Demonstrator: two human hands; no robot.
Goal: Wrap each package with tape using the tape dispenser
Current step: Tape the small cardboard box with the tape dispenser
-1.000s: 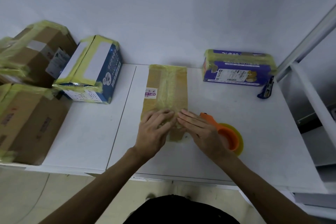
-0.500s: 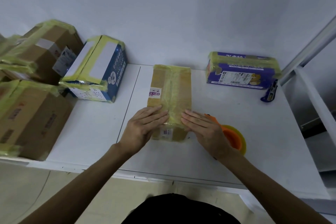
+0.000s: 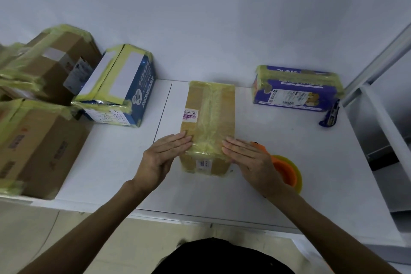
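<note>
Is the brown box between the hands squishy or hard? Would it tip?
Probably hard: the brown box has straight edges and flat sides. Its glossy yellow tape likely feels slippery. Lying flat, it probably won't tip.

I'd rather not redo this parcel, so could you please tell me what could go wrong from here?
The tape on the brown package looks wrinkled at its near end; pressing may set creases. The tape dispenser lies beside the right hand, so drawing back could knock it. The blue cutter sits near the table edge.
</note>
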